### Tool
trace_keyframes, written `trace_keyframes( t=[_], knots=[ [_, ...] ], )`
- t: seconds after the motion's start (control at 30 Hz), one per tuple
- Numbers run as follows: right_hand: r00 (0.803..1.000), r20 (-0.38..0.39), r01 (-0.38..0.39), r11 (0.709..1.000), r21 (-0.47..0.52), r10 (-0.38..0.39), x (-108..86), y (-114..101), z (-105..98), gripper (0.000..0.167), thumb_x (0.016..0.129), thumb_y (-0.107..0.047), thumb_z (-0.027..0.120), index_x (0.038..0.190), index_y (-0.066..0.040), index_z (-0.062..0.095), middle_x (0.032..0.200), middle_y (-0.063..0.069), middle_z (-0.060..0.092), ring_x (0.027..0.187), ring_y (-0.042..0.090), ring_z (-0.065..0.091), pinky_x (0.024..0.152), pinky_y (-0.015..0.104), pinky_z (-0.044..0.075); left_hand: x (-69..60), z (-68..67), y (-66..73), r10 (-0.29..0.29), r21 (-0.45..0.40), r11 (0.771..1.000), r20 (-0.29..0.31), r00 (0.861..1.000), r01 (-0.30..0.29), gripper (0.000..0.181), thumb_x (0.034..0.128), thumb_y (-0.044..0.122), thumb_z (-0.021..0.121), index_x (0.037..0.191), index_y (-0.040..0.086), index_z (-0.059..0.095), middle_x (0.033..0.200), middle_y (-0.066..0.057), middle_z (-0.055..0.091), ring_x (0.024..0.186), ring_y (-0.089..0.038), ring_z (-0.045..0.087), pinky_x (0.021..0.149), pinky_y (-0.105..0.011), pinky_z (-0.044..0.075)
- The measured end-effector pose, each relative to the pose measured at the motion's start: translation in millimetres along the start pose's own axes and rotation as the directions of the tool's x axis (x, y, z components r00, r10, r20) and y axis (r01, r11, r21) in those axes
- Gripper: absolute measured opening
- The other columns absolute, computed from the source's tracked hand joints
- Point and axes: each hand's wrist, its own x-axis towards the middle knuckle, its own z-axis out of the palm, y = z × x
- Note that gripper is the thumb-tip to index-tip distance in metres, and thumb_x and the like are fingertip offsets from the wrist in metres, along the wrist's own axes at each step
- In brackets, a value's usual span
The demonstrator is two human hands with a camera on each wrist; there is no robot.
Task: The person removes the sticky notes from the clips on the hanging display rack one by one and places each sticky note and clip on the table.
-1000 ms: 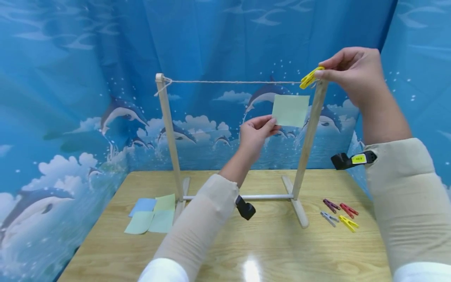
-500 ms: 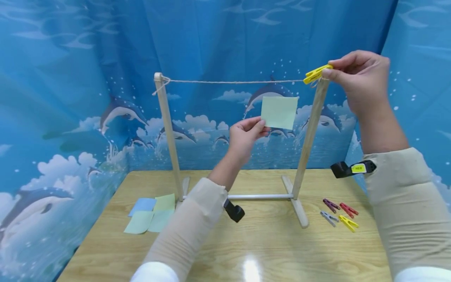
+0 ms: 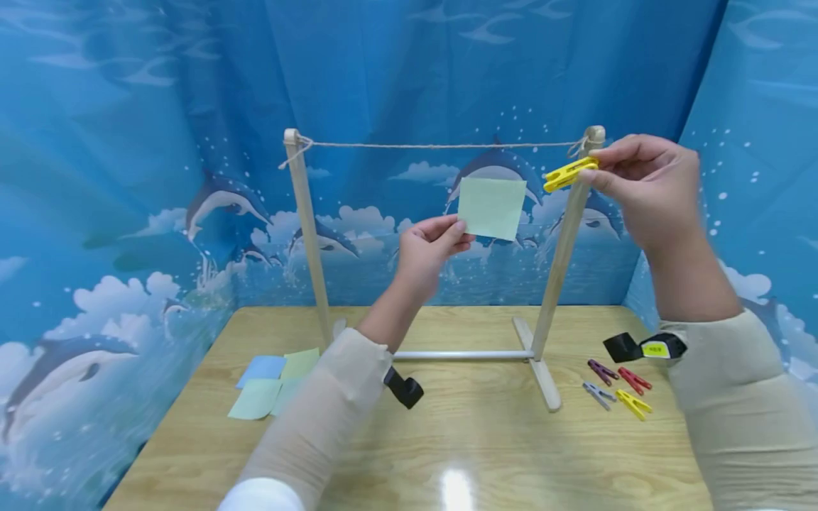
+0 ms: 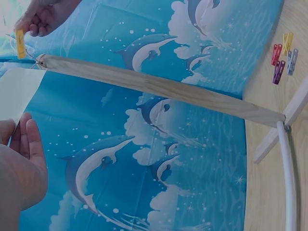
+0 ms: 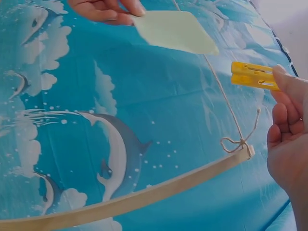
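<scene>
My left hand [image 3: 424, 252] pinches the lower left corner of a pale green square of paper [image 3: 492, 208], which it holds up below the string [image 3: 441, 146]. In the right wrist view the same paper [image 5: 178, 32] looks slightly bent. Near the top of the right wooden post [image 3: 562, 248], my right hand [image 3: 652, 184] pinches a yellow clothespin [image 3: 571, 174] by its handle end. The clothespin's tip points left, apart from both string and paper. Nothing hangs on the string, which is tied between two wooden posts.
Several coloured papers [image 3: 255, 399] lie at the table's left. At the right are a purple clothespin [image 3: 603, 372], a red clothespin [image 3: 635, 380], a grey clothespin [image 3: 598, 394] and another yellow clothespin [image 3: 634, 404]. A white bar [image 3: 466, 355] joins the stand's feet on the wooden table [image 3: 486, 440].
My left hand has moved left and slightly down with the paper. My right hand has shifted right, then lowered with the yellow clothespin from string height to below it.
</scene>
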Motion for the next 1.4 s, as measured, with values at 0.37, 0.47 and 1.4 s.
trace_keyframes(
  t=[0.37,0.47,1.4],
  knots=[
    [0.991,0.118,0.058,0.993,0.105,-0.07,-27.1,17.3,4.6,0.029,0.082,0.018,0.065,0.111,0.017,0.062,0.103,0.018,0.068,0.088,0.024,0.066,0.082,0.021,0.055,-12.0,-27.0,11.1,0.021,0.032,0.999,-0.024,0.999,-0.021,0.022,0.0905,0.012,0.07,0.108,-0.002,0.071,0.097,-0.014,0.071,0.086,-0.026,0.071,0.087,-0.041,0.056],
    [0.989,0.123,0.066,0.989,0.129,-0.082,-32.2,20.9,4.9,0.03,0.081,0.022,0.064,0.11,0.019,0.06,0.104,0.02,0.067,0.089,0.024,0.066,0.083,0.022,0.055,-14.1,-32.6,11.8,0.017,0.024,1.0,-0.032,0.999,-0.016,0.022,0.0903,0.011,0.07,0.107,-0.003,0.071,0.093,-0.013,0.071,0.082,-0.023,0.071,0.084,-0.039,0.058],
    [0.993,0.119,-0.012,0.998,0.054,0.006,-110.2,44.5,-20.6,0.033,0.082,0.024,0.06,0.115,0.021,0.057,0.109,0.017,0.066,0.096,0.019,0.067,0.086,0.022,0.053,-70.8,-119.7,21.0,0.075,0.239,0.97,-0.149,0.986,-0.037,0.031,0.0881,0.018,0.074,0.114,0.001,0.069,0.102,-0.012,0.07,0.081,-0.02,0.07,0.078,-0.033,0.059]
  ],
)
